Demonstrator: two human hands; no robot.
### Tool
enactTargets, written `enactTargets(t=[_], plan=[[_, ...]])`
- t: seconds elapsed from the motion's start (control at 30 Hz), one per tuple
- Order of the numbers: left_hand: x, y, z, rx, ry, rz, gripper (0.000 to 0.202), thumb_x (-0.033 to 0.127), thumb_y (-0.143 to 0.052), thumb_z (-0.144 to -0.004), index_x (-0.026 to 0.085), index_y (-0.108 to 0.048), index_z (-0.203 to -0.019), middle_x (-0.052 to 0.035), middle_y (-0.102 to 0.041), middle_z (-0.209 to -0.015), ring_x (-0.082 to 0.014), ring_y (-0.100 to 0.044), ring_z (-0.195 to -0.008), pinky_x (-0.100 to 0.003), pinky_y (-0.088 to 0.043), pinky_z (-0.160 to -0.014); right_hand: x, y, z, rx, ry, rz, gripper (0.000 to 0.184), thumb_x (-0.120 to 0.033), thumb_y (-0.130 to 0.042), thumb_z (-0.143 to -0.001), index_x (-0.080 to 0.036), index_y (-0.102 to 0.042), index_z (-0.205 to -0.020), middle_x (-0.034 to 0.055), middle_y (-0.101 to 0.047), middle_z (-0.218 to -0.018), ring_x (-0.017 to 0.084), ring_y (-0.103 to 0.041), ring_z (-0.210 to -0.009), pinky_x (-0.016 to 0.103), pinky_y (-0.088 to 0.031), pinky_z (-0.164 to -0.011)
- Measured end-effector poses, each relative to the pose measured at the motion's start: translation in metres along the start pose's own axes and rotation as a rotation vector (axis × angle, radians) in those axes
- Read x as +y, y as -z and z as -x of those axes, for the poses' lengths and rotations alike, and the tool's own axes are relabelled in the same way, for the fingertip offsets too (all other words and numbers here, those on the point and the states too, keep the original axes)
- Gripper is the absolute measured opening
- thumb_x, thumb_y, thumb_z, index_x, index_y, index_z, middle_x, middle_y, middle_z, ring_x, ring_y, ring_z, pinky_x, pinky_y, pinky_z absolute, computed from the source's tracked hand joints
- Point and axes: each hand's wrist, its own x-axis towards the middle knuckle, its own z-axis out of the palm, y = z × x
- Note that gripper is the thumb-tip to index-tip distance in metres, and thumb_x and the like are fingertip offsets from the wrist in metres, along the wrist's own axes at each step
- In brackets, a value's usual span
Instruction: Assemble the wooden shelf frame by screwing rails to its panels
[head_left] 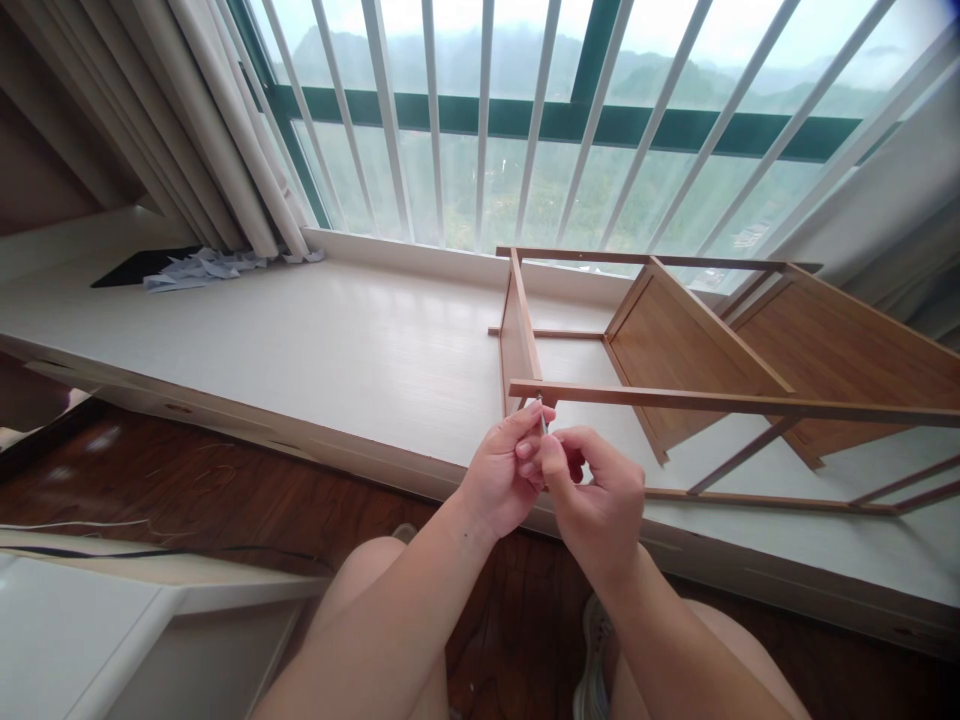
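A wooden shelf frame (pixel 720 402) lies on its side on the white window ledge. Just below the left end of its near rail, my left hand (pixel 511 465) closes its thumb and fingertips around a thin metal rod, which looks like a hex key (pixel 544 422). My right hand (pixel 600 487) pinches the lower part of the same rod. The rod's upper end meets the underside of the rail, by a small dark fitting too small to make out. The leftmost wooden panel (pixel 517 325) stands between the two long rails.
Crumpled white paper strips (pixel 206 268) and a flat black sheet (pixel 139 268) lie at the ledge's (pixel 352 350) far left. Barred windows and curtains (pixel 225 130) border it. A white cabinet (pixel 67 630) stands at lower left, above a dark wood floor (pixel 187 470).
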Motion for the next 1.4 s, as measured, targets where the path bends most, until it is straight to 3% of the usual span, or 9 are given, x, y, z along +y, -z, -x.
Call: enactTargets(t=[0.1, 0.2, 0.43, 0.57, 0.9, 1.4], plan=[[0.002, 0.001, -0.001, 0.011, -0.014, -0.062, 0.023, 0.034, -0.072, -0.078, 0.013, -0.065, -0.083, 0.0105, -0.033, -0.046, -0.0009, -0.027, -0.037, -0.015, -0.027, -0.038, 0.000, -0.001, 0.000, -0.063, -0.215, -0.277, 0.022, -0.028, -0.054, -0.091, -0.018, -0.062, -0.073, -0.0007, -0.059, -0.062, 0.011, -0.052, -0.056, 0.024, -0.045, -0.055], [0.002, 0.002, -0.003, 0.011, -0.039, -0.155, 0.026, 0.036, -0.074, -0.075, 0.013, -0.065, -0.082, 0.0101, -0.034, -0.046, -0.0015, -0.027, -0.036, -0.016, -0.022, -0.036, 0.006, -0.002, 0.000, -0.086, -0.316, -0.450, 0.030, -0.032, -0.052, -0.092, -0.018, -0.056, -0.067, -0.0017, -0.051, -0.057, 0.011, -0.046, -0.053, 0.023, -0.040, -0.051], [0.002, 0.000, -0.003, 0.009, -0.096, -0.232, 0.025, 0.037, -0.072, -0.077, 0.014, -0.065, -0.082, 0.0099, -0.034, -0.047, -0.0035, -0.028, -0.038, -0.019, -0.031, -0.038, 0.008, 0.000, 0.001, -0.097, -0.311, -0.501, 0.031, -0.034, -0.053, -0.093, -0.017, -0.052, -0.066, -0.0017, -0.051, -0.060, 0.011, -0.047, -0.058, 0.023, -0.041, -0.056], [0.002, -0.002, -0.003, 0.029, -0.096, -0.229, 0.025, 0.037, -0.072, -0.077, 0.014, -0.066, -0.083, 0.0098, -0.033, -0.046, -0.0032, -0.028, -0.039, -0.018, -0.028, -0.039, 0.004, 0.002, 0.000, -0.097, -0.291, -0.498, 0.026, -0.034, -0.055, -0.092, -0.018, -0.055, -0.071, -0.0022, -0.052, -0.062, 0.010, -0.048, -0.058, 0.022, -0.043, -0.057], [0.003, -0.006, 0.002, -0.011, -0.107, -0.239, 0.023, 0.034, -0.071, -0.077, 0.012, -0.068, -0.083, 0.0091, -0.031, -0.045, -0.0031, -0.028, -0.040, -0.018, -0.027, -0.041, 0.010, 0.001, 0.006, -0.050, -0.266, -0.341, 0.019, -0.036, -0.061, -0.088, -0.019, -0.056, -0.081, -0.0009, -0.058, -0.067, 0.012, -0.051, -0.057, 0.025, -0.045, -0.056], [0.000, 0.007, -0.004, 0.019, 0.001, -0.096, 0.023, 0.035, -0.072, -0.076, 0.014, -0.067, -0.085, 0.0080, -0.035, -0.051, -0.0048, -0.038, -0.046, -0.019, -0.036, -0.050, 0.006, 0.004, 0.001, 0.013, 0.084, 0.123, 0.017, -0.024, -0.068, -0.082, -0.020, -0.053, -0.077, -0.0051, -0.051, -0.062, 0.008, -0.045, -0.054, 0.021, -0.039, -0.053]])
